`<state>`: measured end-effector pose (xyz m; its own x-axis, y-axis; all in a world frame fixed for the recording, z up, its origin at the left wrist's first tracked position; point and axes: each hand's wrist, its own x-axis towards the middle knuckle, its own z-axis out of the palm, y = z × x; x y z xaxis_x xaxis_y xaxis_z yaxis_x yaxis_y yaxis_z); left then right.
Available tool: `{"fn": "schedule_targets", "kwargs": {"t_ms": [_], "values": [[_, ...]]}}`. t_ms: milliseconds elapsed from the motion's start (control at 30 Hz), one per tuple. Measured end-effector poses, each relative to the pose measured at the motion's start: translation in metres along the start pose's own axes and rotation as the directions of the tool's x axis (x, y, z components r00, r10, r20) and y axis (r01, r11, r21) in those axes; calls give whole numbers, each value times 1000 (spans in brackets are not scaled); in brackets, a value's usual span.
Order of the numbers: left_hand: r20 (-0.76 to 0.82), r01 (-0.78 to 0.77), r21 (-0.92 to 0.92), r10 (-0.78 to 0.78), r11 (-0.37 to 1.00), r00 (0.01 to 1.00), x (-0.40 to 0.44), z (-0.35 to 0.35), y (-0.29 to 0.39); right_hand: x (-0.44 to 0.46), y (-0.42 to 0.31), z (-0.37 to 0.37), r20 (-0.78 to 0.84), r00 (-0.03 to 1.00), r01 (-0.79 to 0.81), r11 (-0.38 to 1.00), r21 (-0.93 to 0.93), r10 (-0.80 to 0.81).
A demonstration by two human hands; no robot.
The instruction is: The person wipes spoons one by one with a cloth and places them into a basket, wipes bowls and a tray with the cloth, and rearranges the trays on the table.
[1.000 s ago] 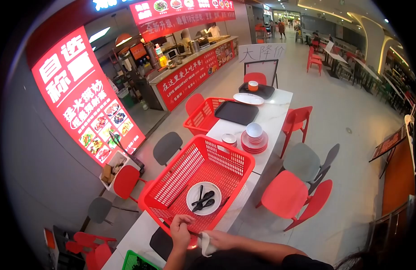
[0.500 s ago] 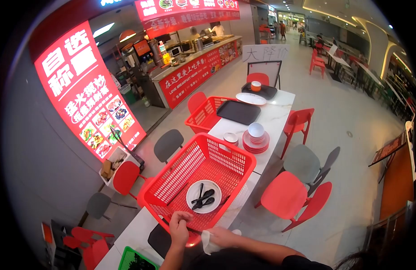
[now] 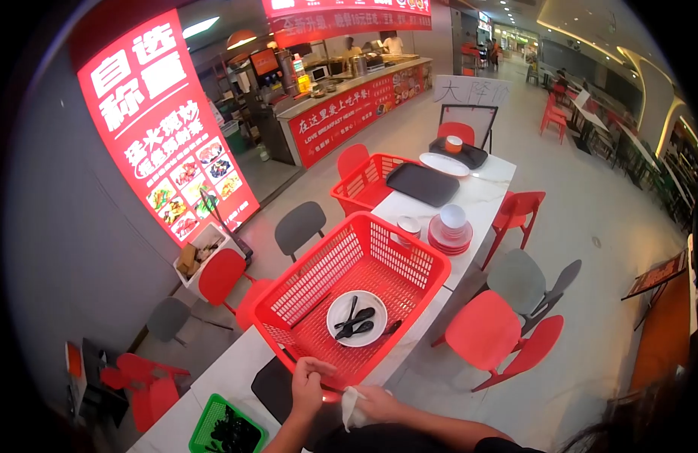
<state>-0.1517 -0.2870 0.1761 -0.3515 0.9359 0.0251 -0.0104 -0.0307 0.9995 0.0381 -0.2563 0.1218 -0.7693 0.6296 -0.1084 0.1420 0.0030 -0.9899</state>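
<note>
A large red basket [image 3: 288, 291] stands on the white table, its near rim close to my hands. Inside it lies a white plate [image 3: 340, 309] with several black spoons [image 3: 356, 325]. My left hand [image 3: 311, 381] is at the near rim, fingers curled; whatever it may hold is too small to make out. To its right my right hand [image 3: 375, 404] grips a white cloth [image 3: 351, 408]. A reddish object between the hands is mostly hidden.
A green basket [image 3: 205, 426] of black items and a dark tray [image 3: 272, 389] are near me. Farther along the table [image 3: 491, 192] are stacked bowls and plates [image 3: 451, 238], a black tray [image 3: 423, 185] and another red basket [image 3: 356, 185]. Chairs [image 3: 481, 332] flank it.
The view has turned left, so the scene has shifted right and more of the green basket shows. My hands stay by the basket's near rim, with the cloth still in my right hand.
</note>
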Motion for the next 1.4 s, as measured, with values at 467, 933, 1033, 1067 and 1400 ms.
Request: {"fn": "schedule_targets", "kwargs": {"t_ms": [467,933,1033,1067,1400], "values": [[89,264,-147,-253,953,963,-117,-111,-17,41,-32,135,-9,997,71,909,-410,-82],[-229,-22,-202,-25,979,973,-179,-230,-12,33,-35,257,40,998,49,968,-247,-41],[-346,-79,-373,-59,925,936,-187,-257,1,38,-26,251,-60,992,-103,993,64,106],[-297,-37,-383,-85,923,951,-191,-266,9,36,-41,254,-83,974,-177,935,308,212],[27,185,-111,-184,976,983,-220,-273,25,45,-77,276,137,987,-19,768,640,-89]]}}
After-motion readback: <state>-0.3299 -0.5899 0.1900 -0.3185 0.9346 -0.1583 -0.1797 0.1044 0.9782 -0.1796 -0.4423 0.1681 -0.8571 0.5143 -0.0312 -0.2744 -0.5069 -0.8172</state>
